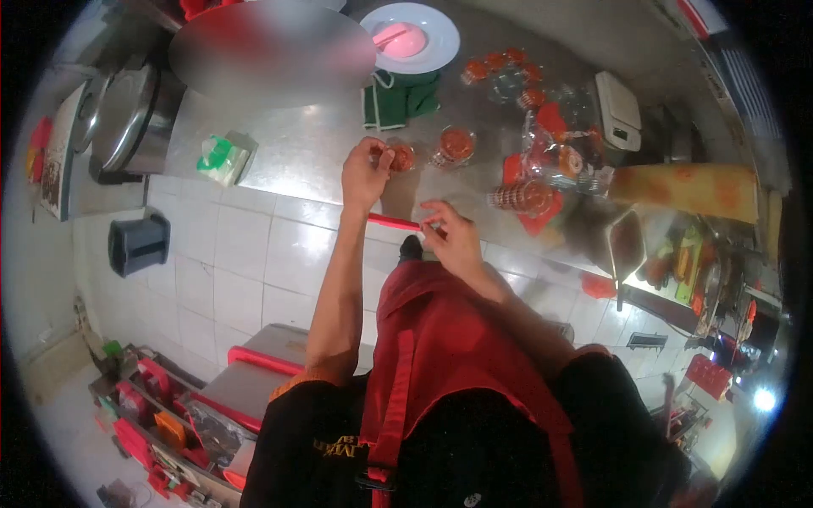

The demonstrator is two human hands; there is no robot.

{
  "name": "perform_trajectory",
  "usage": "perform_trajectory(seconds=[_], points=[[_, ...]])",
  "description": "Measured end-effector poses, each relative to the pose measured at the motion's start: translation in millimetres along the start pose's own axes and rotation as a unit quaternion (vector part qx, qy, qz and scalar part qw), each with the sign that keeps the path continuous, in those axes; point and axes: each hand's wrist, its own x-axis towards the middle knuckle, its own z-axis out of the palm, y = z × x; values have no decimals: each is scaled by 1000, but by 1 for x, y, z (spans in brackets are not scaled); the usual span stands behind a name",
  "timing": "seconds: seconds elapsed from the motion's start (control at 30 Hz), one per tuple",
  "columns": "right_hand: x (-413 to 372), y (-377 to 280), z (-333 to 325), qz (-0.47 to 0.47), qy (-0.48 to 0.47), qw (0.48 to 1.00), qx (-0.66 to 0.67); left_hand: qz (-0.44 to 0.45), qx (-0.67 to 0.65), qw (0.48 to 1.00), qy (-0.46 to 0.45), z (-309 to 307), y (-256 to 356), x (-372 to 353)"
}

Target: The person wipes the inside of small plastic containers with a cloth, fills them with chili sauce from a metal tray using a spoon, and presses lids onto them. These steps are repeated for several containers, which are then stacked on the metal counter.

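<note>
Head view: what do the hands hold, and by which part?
Left hand pinches a sauce cup by its rim; right hand pinches a red stick at its end.

- The left hand is over the counter, touching a small cup.
- A second cup stands just right of the small cup.
- The right hand is at the counter's near edge, right of the left hand.
- A cloth lies behind both cups, and a plate lies behind the cloth.
- A pot stands at the counter's left end.
- A scale stands at the right, behind a bag of cups.
</note>
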Motion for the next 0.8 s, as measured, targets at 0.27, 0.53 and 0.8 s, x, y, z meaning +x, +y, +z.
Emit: perform_trajectory(seconds=[0.27, 0.53, 0.8], points=[[2, -92, -133, 29, -294, 950, -100, -103, -70, 992, 34, 6, 37, -21], [217, -45, -184, -176, 2, 877, -447, -192, -88, 975, 61, -5, 6, -91], [319, 0, -146, -215, -118, 721, -649, 83, 214, 966, 122, 37, 68, -41]])
